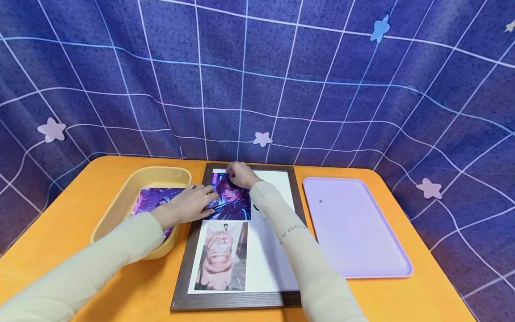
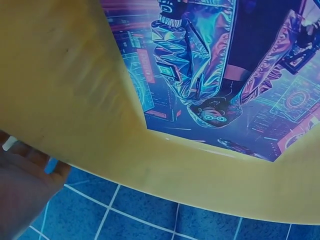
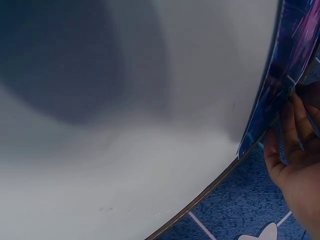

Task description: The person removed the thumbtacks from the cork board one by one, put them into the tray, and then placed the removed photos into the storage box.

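A picture of a dark-haired figure in purple and blue [image 1: 231,203] lies on the upper left of a white board with a dark frame [image 1: 237,300]. My left hand [image 1: 187,203] rests its outstretched fingers on the picture's left edge. At the top edge, my right hand [image 1: 242,174] has its fingers curled and pinches a small dark pin, mostly hidden by the fingertips. Below lies a cat picture [image 1: 219,264], with a small dark pin [image 1: 225,227] at its top. The right wrist view shows the right hand [image 3: 300,155] at the picture's edge.
Left of the board stands a yellow basin [image 1: 98,228] holding another purple picture [image 2: 210,70]. A lilac tray [image 1: 354,241] with a small dark piece [image 1: 320,201] lies to the right. Everything stands on an orange table [image 1: 120,290], before a blue gridded curtain [image 1: 257,89].
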{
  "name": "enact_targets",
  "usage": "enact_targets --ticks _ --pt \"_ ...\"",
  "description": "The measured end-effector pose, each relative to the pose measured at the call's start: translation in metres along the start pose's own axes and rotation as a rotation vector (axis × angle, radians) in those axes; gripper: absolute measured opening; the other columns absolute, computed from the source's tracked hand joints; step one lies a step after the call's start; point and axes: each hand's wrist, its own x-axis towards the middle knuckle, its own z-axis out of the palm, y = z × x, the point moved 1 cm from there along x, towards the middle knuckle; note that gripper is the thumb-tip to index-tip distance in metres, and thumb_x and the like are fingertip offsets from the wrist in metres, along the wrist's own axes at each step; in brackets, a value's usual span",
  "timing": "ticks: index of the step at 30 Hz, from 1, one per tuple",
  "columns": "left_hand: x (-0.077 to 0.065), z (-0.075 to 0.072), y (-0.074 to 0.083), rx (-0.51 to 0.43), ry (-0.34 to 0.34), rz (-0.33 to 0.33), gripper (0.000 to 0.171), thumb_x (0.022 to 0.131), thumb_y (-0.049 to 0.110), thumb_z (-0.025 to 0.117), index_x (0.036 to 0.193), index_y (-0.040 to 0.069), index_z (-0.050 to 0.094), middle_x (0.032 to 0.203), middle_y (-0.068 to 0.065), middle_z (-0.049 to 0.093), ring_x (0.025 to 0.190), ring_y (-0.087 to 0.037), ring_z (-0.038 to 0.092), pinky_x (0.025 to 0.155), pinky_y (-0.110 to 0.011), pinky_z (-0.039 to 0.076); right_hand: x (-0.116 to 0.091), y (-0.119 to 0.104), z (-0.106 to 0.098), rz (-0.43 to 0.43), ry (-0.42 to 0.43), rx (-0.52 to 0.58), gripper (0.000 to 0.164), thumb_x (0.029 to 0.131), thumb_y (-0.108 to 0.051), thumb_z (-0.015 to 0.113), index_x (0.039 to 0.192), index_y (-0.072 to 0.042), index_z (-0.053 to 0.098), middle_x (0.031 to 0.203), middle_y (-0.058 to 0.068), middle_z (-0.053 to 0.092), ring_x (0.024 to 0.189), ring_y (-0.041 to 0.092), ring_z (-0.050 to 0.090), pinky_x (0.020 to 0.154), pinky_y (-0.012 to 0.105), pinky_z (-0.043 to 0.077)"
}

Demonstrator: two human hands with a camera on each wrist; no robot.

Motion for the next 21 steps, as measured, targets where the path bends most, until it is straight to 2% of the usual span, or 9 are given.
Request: enact_targets --ticks 10,21 --pt "0.001 0.009 -0.001 -0.035 -0.032 0.032 0.034 0.082 0.029 0.067 0.109 0.011 0.06 0.104 -0.009 0.057 0.09 -0.026 0.057 0.077 -0.046 0.043 0.003 -0.001 0.002 -0.025 0.009 -0.014 0.022 0.084 -0.001 0.055 0.104 -0.003 0.064 0.1 0.009 0.065 0.094 0.017 0.06 0.083 0.024 0.047" --pt "0.001 0.014 -0.005 -0.053 -0.027 0.049 0.034 0.084 0.031 0.065 0.111 0.012 0.06 0.108 -0.01 0.057 0.094 -0.026 0.06 0.078 -0.047 0.043 0.005 0.0 0.003 -0.019 0.007 -0.031 0.022 0.085 -0.001 0.053 0.104 -0.004 0.064 0.102 0.009 0.063 0.094 0.016 0.059 0.083 0.025 0.047"
